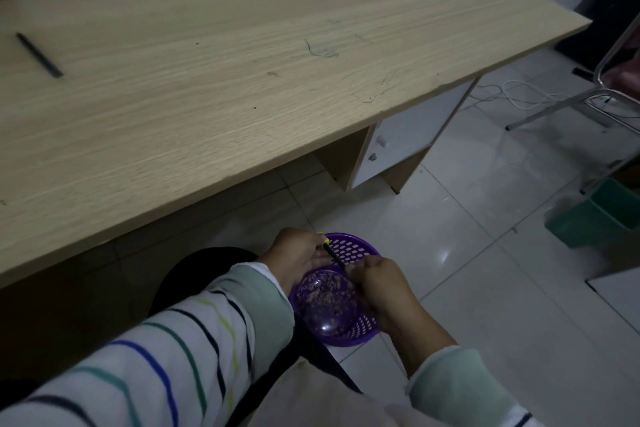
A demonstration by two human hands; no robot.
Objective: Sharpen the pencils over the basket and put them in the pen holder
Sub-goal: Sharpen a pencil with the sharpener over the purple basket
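A purple perforated basket (349,246) sits on the floor below the desk edge, with pencil shavings lying in its bottom. Above it my left hand (298,258) holds a dark pencil (334,255) with a yellow end. The pencil's other end goes into my right hand (381,284), whose fingers curl round something small that I cannot see, probably the sharpener. Another dark pencil (38,55) lies on the desk (242,62) at the far left. No pen holder is in view.
The wooden desk fills the upper left, with a white drawer unit (401,142) under it. A green bin (602,215) stands on the tiled floor at right. A metal chair frame (588,97) and white cables (519,94) lie beyond.
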